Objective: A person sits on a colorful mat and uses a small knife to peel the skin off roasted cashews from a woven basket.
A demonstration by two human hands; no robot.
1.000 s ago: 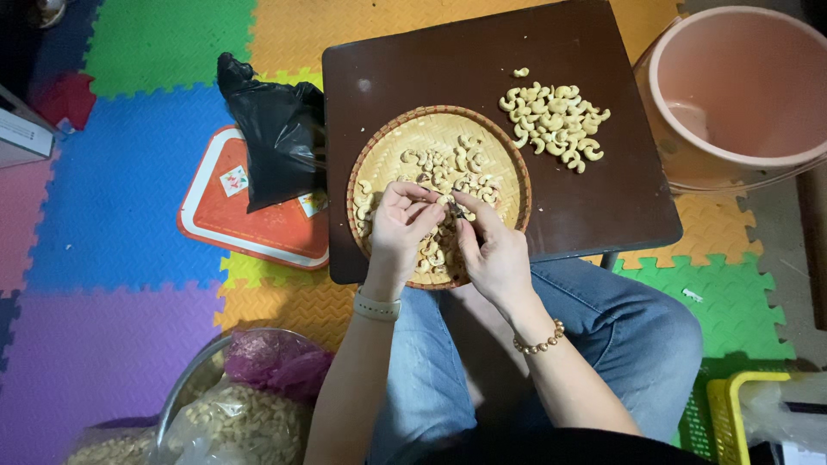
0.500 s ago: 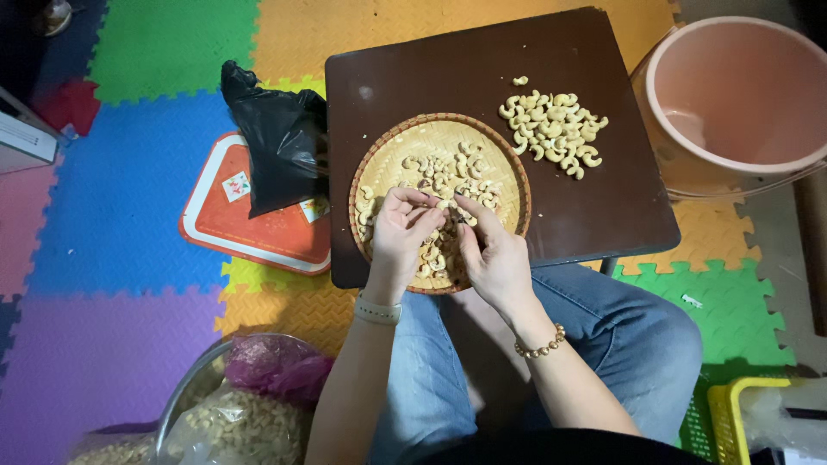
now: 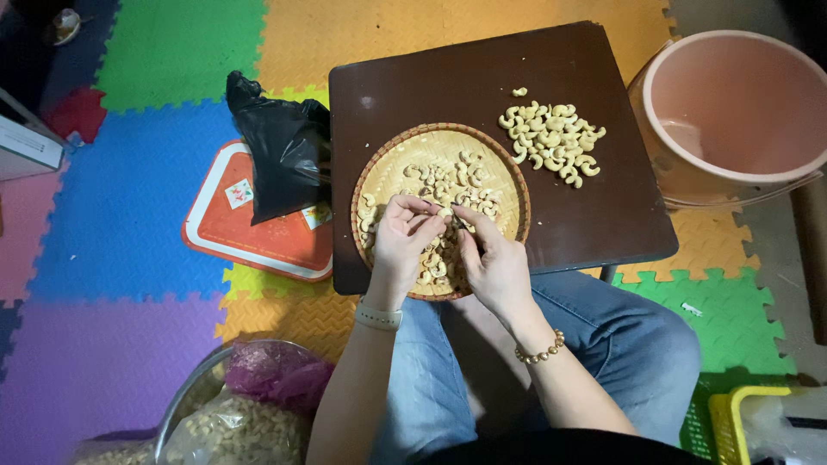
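Floor of coloured foam puzzle mats (image 3: 129,215), with a small dark brown table (image 3: 594,215) set over the person's knees. On the table's near edge sits a round woven bamboo tray (image 3: 392,168) scattered with cashew nuts. Left hand (image 3: 401,241) and right hand (image 3: 495,263) meet over the tray's middle, fingertips pinched together on one cashew (image 3: 446,212) held between them, just above the nuts in the tray; which hand carries most of the grip can't be told. Separate pile of cashews (image 3: 551,142) lies on the table beyond the tray, to the right. Pink plastic bucket (image 3: 732,112) stands right of the table. Left of the table, a black plastic bag (image 3: 280,155) rests on a red tray (image 3: 250,232). Bottom left, a clear bag of cashews (image 3: 237,430) in a metal bowl.
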